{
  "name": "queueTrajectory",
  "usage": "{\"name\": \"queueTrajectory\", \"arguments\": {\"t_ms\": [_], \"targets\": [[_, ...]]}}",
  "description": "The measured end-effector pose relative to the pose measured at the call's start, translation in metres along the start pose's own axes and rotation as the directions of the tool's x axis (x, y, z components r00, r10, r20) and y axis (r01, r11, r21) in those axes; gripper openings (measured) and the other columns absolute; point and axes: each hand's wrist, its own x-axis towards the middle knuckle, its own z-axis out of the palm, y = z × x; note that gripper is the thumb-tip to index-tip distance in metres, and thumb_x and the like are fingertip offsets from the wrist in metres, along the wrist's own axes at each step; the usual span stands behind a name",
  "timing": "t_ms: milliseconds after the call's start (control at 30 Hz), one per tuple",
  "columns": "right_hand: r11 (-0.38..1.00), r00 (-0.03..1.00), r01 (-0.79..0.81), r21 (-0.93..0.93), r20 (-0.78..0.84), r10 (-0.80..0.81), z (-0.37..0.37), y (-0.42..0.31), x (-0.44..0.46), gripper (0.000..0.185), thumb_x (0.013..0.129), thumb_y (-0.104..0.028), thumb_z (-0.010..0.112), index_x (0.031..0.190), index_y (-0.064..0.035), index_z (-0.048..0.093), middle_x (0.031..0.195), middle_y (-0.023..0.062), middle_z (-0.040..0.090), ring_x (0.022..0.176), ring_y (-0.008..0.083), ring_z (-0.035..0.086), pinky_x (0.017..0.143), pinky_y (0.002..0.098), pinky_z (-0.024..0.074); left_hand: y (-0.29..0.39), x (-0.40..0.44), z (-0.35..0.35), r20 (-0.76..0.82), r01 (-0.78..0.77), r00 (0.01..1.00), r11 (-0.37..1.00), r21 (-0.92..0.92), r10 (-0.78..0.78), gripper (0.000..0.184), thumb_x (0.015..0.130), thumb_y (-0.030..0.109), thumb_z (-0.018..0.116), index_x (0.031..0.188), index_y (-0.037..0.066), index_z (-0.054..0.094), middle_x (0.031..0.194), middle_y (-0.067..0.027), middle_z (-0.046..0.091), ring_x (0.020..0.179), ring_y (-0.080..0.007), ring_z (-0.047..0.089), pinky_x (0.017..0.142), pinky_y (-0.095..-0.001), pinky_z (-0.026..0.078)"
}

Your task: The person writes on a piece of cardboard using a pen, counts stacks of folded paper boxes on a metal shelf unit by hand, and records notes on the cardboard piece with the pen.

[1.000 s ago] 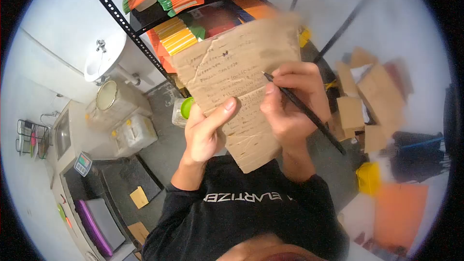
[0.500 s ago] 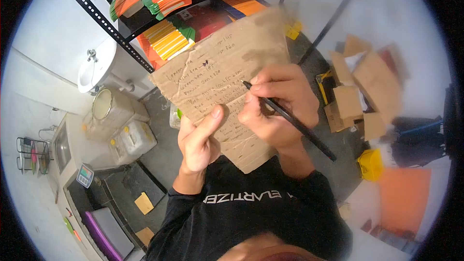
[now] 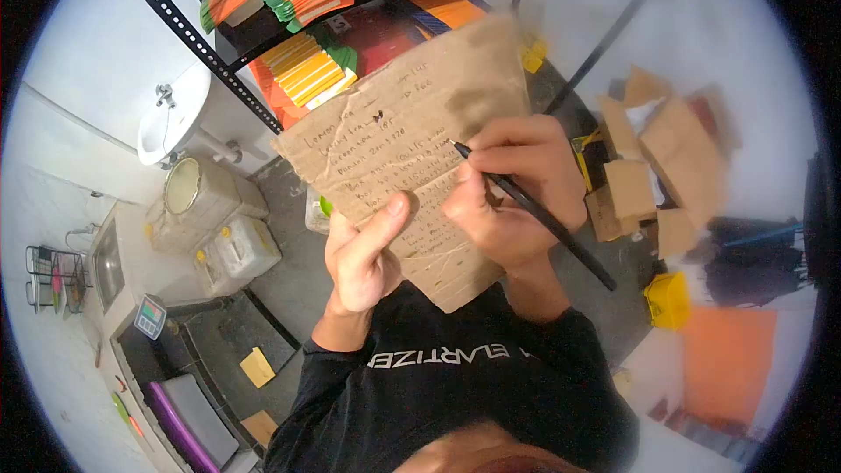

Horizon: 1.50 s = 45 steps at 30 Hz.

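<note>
A creased brown cardboard sheet (image 3: 438, 245), covered in handwritten lines, is held tilted in front of my chest. My left hand (image 3: 363, 254) grips its lower left edge, thumb on the written face and fingers hidden behind. In my right hand (image 3: 521, 188) is a black pen (image 3: 556, 228), pinched between thumb and fingers. Its tip is over the written lines near the middle of the sheet; whether it touches the surface I cannot tell.
A black metal shelf (image 3: 229, 60) with stacks of coloured packets stands ahead. At left are a washbasin (image 3: 180, 114), plastic jugs (image 3: 238, 254) and a small scale (image 3: 151, 315). Opened cardboard boxes (image 3: 679, 158) and a yellow bucket (image 3: 667, 300) are at right.
Compared with a second ago, the cardboard's top and my right hand with the pen have shifted left, then slightly right again. Both grips are unchanged.
</note>
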Motion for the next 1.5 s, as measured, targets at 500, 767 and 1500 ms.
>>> {"name": "queueTrajectory", "arguments": {"t_ms": [500, 767, 1500], "targets": [[0.998, 0.999, 0.037, 0.059, -0.014, -0.036, 0.008, 0.008, 0.003, 0.028, 0.068, 0.006, 0.074, 0.091, -0.0025, 0.06, 0.091, 0.013, 0.064, 0.077, 0.02, 0.061, 0.071, 0.0293, 0.0488, -0.003, 0.009, -0.005, 0.005, 0.003, 1.0, 0.998, -0.064, -0.003, 0.049, 0.092, 0.007, 0.06, 0.137, -0.005, 0.046, 0.13, -0.015, 0.06, 0.12, -0.0237, 0.057, 0.104, -0.0355, 0.039], [0.993, 0.999, -0.017, 0.114, -0.043, 0.022, 0.01, 0.017, 0.005, 0.029, 0.066, 0.006, 0.074, 0.091, -0.0023, 0.06, 0.093, 0.0142, 0.064, 0.079, 0.0193, 0.061, 0.071, 0.0287, 0.0487, -0.001, 0.013, -0.007, -0.023, 0.03, 0.999, 0.997, -0.073, -0.032, 0.051, 0.091, 0.008, 0.061, 0.138, -0.005, 0.044, 0.131, -0.0153, 0.059, 0.12, -0.024, 0.056, 0.104, -0.0359, 0.039], [0.998, 0.997, 0.003, 0.067, -0.076, 0.003, 0.011, 0.024, 0.007, 0.024, 0.069, 0.002, 0.075, 0.088, -0.0032, 0.061, 0.091, 0.013, 0.064, 0.075, 0.0187, 0.06, 0.068, 0.0285, 0.0477, -0.008, 0.019, -0.016, -0.021, 0.057, 0.998, 0.998, -0.015, -0.057, 0.055, 0.092, 0.013, 0.059, 0.14, -0.004, 0.039, 0.132, -0.0164, 0.056, 0.12, -0.0274, 0.055, 0.102, -0.0388, 0.042]]}}
